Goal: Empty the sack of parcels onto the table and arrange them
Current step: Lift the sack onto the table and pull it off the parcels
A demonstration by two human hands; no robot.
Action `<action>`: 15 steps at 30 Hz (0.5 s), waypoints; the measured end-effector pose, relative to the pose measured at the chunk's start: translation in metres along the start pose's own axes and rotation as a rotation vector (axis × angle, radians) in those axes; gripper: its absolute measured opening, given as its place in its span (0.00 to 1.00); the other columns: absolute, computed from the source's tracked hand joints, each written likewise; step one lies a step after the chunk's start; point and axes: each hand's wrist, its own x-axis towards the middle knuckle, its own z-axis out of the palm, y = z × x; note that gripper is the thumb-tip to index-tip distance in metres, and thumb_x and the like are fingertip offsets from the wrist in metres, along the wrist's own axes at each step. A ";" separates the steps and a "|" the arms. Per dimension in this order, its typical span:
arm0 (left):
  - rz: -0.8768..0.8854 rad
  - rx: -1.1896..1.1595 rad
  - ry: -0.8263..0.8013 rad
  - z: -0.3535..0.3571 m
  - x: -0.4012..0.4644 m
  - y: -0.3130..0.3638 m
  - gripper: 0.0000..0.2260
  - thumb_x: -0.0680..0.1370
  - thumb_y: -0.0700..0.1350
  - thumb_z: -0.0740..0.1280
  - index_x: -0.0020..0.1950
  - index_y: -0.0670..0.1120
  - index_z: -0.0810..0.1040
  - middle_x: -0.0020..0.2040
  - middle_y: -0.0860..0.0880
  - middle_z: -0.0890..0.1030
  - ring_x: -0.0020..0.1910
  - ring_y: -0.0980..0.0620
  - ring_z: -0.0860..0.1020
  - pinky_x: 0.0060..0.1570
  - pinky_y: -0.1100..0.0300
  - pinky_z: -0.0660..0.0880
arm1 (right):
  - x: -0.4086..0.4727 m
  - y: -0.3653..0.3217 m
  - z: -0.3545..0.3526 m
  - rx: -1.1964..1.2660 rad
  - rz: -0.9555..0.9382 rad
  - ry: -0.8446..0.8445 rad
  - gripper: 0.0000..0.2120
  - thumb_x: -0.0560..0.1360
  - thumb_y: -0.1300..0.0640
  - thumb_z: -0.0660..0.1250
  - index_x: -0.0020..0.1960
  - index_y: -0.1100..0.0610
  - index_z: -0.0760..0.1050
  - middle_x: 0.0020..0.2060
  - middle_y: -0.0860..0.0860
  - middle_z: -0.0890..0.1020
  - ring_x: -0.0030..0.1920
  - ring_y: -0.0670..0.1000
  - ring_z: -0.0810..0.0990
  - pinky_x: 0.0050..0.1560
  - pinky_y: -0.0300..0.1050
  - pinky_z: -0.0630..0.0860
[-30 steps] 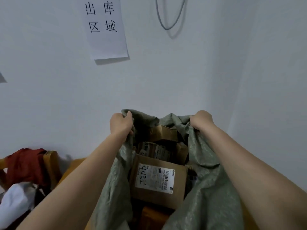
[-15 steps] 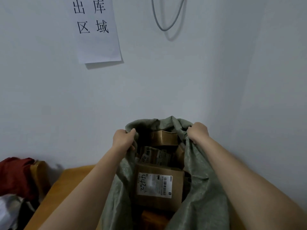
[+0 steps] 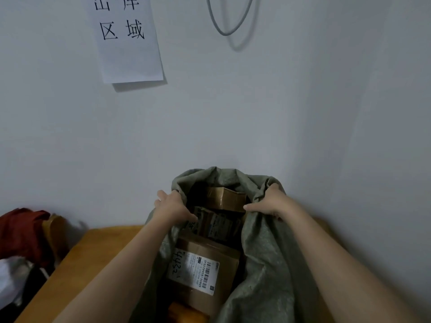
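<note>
A grey-green cloth sack point(image 3: 268, 264) stands on the wooden table point(image 3: 93, 257) against the wall, its mouth pulled wide. My left hand point(image 3: 171, 206) holds the left rim, thumb inside the opening. My right hand point(image 3: 270, 203) grips the right rim with fabric bunched under its fingers. Inside lie brown parcels: a taped cardboard box point(image 3: 225, 198) at the far side, a dark labelled packet point(image 3: 217, 226) in the middle, and a flat brown parcel with a white shipping label point(image 3: 203, 269) nearest me. Anything deeper is hidden.
The white wall stands right behind the sack, with a paper sign point(image 3: 128, 40) and a hanging grey cable point(image 3: 229, 19). Off the table's left end sits a chair point(image 3: 54, 231) heaped with red and white clothes point(image 3: 21, 231).
Both hands and the sack's rim have dropped lower and moved further apart, opening the mouth wider. My left fingers have loosened from a tight fist. More table shows at the left.
</note>
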 end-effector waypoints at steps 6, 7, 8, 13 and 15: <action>-0.168 0.169 -0.050 0.006 -0.013 -0.026 0.43 0.63 0.58 0.78 0.72 0.50 0.60 0.67 0.43 0.64 0.68 0.40 0.62 0.65 0.43 0.64 | -0.016 0.008 -0.003 -0.054 -0.045 -0.193 0.60 0.67 0.37 0.74 0.77 0.53 0.31 0.66 0.56 0.72 0.48 0.53 0.83 0.32 0.43 0.79; -0.190 0.152 -0.072 0.008 -0.014 -0.033 0.42 0.62 0.59 0.77 0.71 0.50 0.63 0.66 0.43 0.67 0.68 0.40 0.64 0.65 0.43 0.66 | -0.018 0.009 -0.001 -0.061 -0.046 -0.203 0.61 0.67 0.36 0.73 0.77 0.52 0.30 0.66 0.56 0.72 0.48 0.52 0.83 0.35 0.45 0.81; -0.208 0.130 -0.095 0.010 -0.016 -0.040 0.40 0.62 0.60 0.76 0.69 0.50 0.66 0.64 0.44 0.70 0.66 0.41 0.68 0.64 0.44 0.69 | -0.020 0.010 0.001 -0.071 -0.048 -0.207 0.62 0.67 0.36 0.73 0.76 0.52 0.28 0.67 0.56 0.71 0.47 0.52 0.84 0.37 0.46 0.81; -0.145 -0.114 -0.082 0.011 -0.029 -0.057 0.16 0.75 0.46 0.68 0.60 0.41 0.77 0.57 0.41 0.79 0.55 0.44 0.77 0.53 0.56 0.74 | -0.031 0.010 0.015 -0.024 -0.098 -0.114 0.60 0.72 0.47 0.74 0.74 0.52 0.22 0.70 0.59 0.69 0.43 0.54 0.78 0.41 0.48 0.79; -0.156 -0.245 -0.065 0.009 -0.028 -0.061 0.12 0.75 0.41 0.67 0.57 0.39 0.78 0.53 0.41 0.80 0.51 0.43 0.78 0.49 0.56 0.74 | -0.035 0.009 0.024 0.078 -0.119 -0.054 0.58 0.73 0.55 0.73 0.73 0.47 0.22 0.66 0.60 0.73 0.41 0.53 0.77 0.44 0.49 0.79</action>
